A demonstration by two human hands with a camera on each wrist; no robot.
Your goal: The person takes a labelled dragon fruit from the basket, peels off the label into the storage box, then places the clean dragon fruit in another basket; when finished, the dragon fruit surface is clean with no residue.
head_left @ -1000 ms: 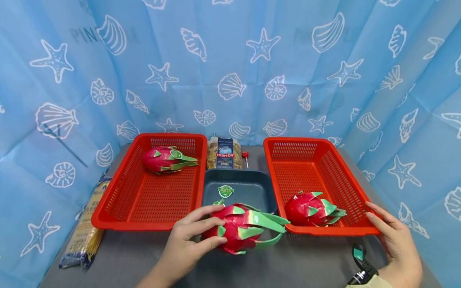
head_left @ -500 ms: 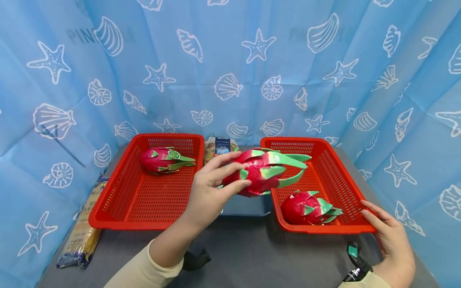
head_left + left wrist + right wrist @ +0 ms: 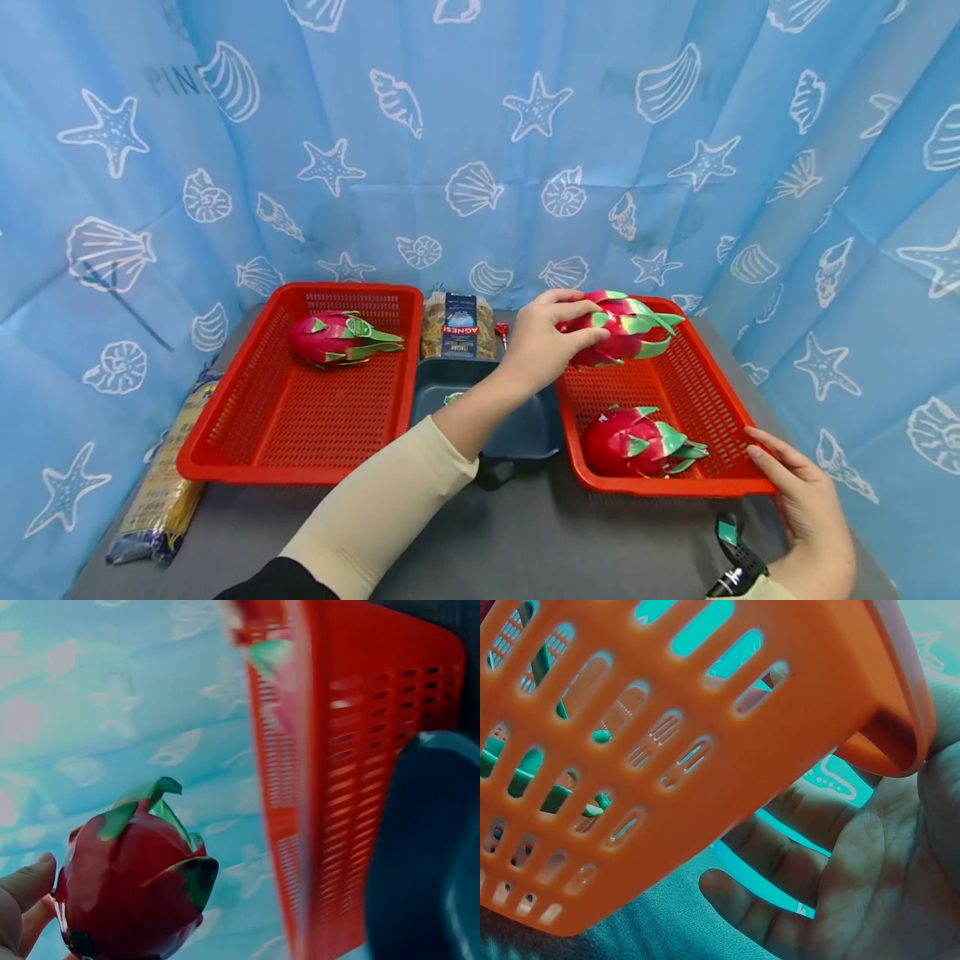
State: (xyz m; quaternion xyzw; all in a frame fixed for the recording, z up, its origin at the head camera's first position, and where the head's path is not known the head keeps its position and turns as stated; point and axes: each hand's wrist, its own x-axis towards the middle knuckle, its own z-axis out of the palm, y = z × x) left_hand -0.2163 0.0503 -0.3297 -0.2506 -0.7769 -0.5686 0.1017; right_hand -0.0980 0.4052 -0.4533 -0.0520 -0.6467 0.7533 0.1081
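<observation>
My left hand (image 3: pixel 546 337) holds a pink-red dragon fruit (image 3: pixel 624 332) by its rounded end, over the back part of the right red basket (image 3: pixel 720 392). Its green leaf tips point right. In the left wrist view, thumb and fingers grip the dragon fruit (image 3: pixel 135 885) from one side, beside the basket wall (image 3: pixel 352 787). A second dragon fruit (image 3: pixel 633 443) lies at the front of that basket. My right hand (image 3: pixel 810 504) grips the basket's front right corner; the right wrist view has several fingers (image 3: pixel 780 855) below the rim, outside the slotted wall (image 3: pixel 705 765).
Another red basket (image 3: pixel 300 475) stands at left, with a dragon fruit (image 3: pixel 333 337) at its back. Between the baskets sits a dark blue tray (image 3: pixel 536 425); behind it are a pasta bag (image 3: pixel 459 327) and a red lollipop (image 3: pixel 502 331). A long pasta pack (image 3: pixel 161 483) lies far left.
My left hand has lifted the dragon fruit from in front of the blue tray and carried it up and right, over the right basket. The right hand keeps its place at the basket corner.
</observation>
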